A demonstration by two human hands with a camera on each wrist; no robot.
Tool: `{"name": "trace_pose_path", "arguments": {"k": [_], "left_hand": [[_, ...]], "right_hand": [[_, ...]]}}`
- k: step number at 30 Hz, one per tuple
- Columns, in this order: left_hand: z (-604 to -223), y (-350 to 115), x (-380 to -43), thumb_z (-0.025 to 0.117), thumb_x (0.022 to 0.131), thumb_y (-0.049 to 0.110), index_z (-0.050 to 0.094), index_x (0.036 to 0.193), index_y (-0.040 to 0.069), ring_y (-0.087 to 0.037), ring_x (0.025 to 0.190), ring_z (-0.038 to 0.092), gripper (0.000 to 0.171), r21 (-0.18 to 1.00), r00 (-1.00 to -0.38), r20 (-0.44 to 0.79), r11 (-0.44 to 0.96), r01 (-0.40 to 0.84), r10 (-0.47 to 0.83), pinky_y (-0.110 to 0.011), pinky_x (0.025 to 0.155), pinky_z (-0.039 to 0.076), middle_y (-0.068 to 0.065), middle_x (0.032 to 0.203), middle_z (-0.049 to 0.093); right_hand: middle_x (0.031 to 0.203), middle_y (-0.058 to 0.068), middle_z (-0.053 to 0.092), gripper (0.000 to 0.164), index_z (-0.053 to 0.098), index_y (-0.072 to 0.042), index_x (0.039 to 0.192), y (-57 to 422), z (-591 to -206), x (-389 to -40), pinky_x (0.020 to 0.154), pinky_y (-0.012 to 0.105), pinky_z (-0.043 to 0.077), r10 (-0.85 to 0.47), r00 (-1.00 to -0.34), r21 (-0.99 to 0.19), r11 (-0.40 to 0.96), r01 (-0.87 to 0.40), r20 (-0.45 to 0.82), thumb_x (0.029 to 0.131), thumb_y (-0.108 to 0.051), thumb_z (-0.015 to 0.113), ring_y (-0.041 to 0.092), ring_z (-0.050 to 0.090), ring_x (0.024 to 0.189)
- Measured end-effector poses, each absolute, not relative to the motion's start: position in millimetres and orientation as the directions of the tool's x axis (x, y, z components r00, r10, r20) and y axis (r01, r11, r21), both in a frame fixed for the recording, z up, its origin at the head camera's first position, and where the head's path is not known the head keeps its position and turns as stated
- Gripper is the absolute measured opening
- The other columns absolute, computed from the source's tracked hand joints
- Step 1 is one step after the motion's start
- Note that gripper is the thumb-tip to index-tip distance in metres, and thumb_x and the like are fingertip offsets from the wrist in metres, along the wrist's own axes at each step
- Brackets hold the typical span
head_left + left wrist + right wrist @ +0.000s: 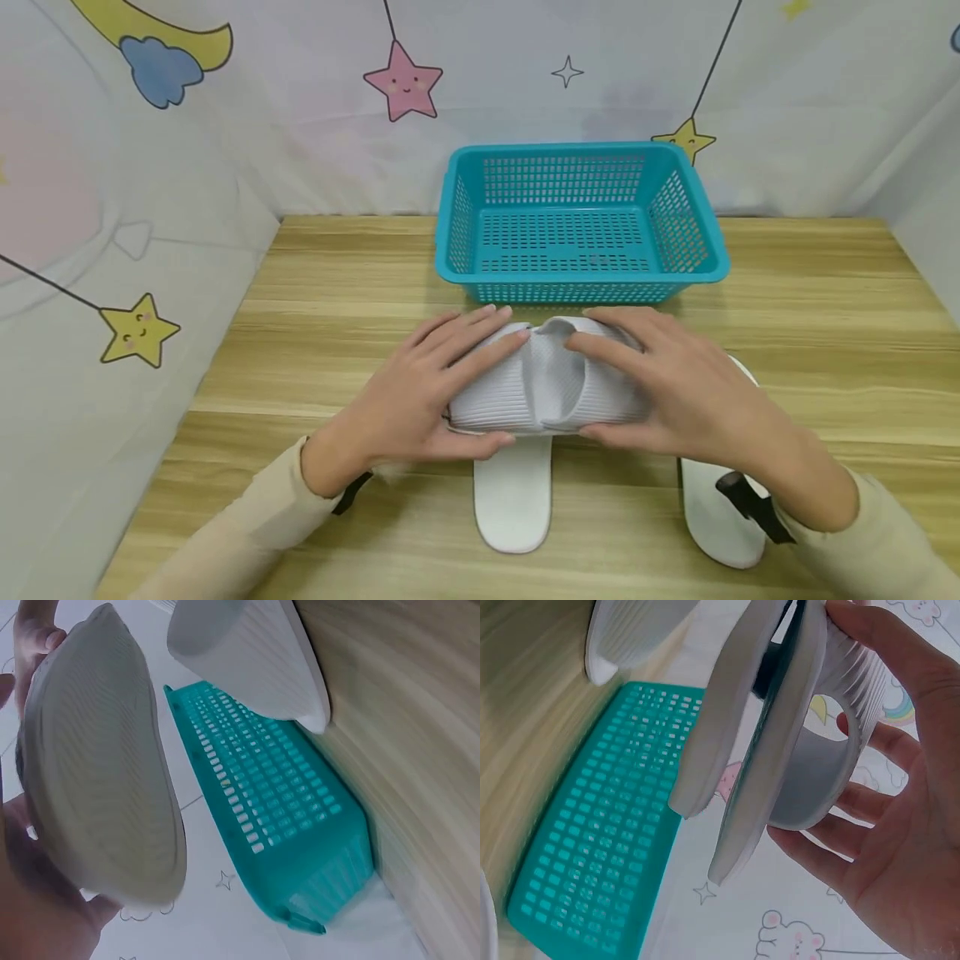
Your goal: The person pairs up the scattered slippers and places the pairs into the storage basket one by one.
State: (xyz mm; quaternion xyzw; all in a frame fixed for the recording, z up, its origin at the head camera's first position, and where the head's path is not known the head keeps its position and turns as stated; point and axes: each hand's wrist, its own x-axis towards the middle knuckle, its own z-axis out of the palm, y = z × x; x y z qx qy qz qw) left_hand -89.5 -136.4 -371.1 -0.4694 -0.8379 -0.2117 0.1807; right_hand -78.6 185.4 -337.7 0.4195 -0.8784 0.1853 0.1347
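Both hands hold pale grey slippers with ribbed uppers (491,392) above the table, in front of the basket. My left hand (420,387) grips the left side, fingers over the top and thumb along the near edge. From the right, my right hand (686,387) grips the other upper, with a finger at its opening. Two soles (742,802) stand close side by side in the right wrist view, a dark strip between them. A white slipper (513,504) lies on the table below the hands, partly hidden. Another slipper (720,521) lies under the right forearm.
A teal perforated basket (581,279) stands at the back of the wooden table (337,275). Behind it hangs a white cloth (510,67) printed with stars and clouds, which also lines the left side. Dark straps (753,508) sit at the wrists.
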Motion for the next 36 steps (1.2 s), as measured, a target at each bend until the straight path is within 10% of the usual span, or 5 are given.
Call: {"name": "trace_pose_path", "arguments": {"k": [9, 25, 30, 36], "left_hand": [[-367.1, -153.6, -100.2, 0.054, 0.095, 0.077, 0.041, 0.163, 0.009, -0.028, 0.158, 0.036, 0.096, 0.23, -0.581, 0.512, 0.55, 0.803, 0.633, -0.052, 0.13, 0.022, -0.008, 0.168, 0.042], [-366.3, -157.3, -117.0, 0.05, 0.095, 0.08, 0.036, 0.166, 0.009, -0.03, 0.16, 0.031, 0.101, 0.209, -0.625, 0.485, 0.613, 0.762, 0.611, -0.054, 0.128, 0.026, -0.008, 0.171, 0.038], [-371.3, -158.7, -122.6, 0.045, 0.095, 0.083, 0.034, 0.167, 0.011, -0.029, 0.161, 0.028, 0.102, 0.19, -0.646, 0.448, 0.641, 0.744, 0.618, -0.055, 0.127, 0.027, -0.006, 0.173, 0.034], [-377.1, -157.2, -125.2, 0.044, 0.096, 0.082, 0.033, 0.168, 0.014, -0.03, 0.161, 0.027, 0.099, 0.188, -0.658, 0.404, 0.647, 0.739, 0.635, -0.054, 0.129, 0.022, -0.004, 0.173, 0.033]], "right_hand": [[0.144, 0.019, 0.061, 0.075, 0.063, -0.021, 0.144, 203.4, -328.4, -92.5, 0.089, 0.061, 0.058, -0.667, -0.614, -0.196, 0.594, -0.78, 0.423, 0.095, -0.077, 0.051, 0.043, 0.062, 0.126], [0.142, 0.02, 0.062, 0.089, 0.064, -0.015, 0.139, 238.8, -310.1, -108.6, 0.082, 0.066, 0.056, -0.583, -0.669, -0.145, 0.695, -0.705, 0.462, 0.09, -0.087, 0.044, 0.046, 0.063, 0.121], [0.144, 0.016, 0.063, 0.09, 0.064, -0.016, 0.142, 250.3, -307.2, -121.8, 0.086, 0.059, 0.055, -0.555, -0.687, -0.186, 0.698, -0.691, 0.469, 0.085, -0.085, 0.062, 0.042, 0.063, 0.124], [0.145, 0.013, 0.062, 0.096, 0.062, -0.016, 0.148, 259.3, -303.3, -141.7, 0.085, 0.047, 0.051, -0.542, -0.702, -0.232, 0.69, -0.686, 0.463, 0.062, -0.035, 0.1, 0.039, 0.063, 0.121]]}}
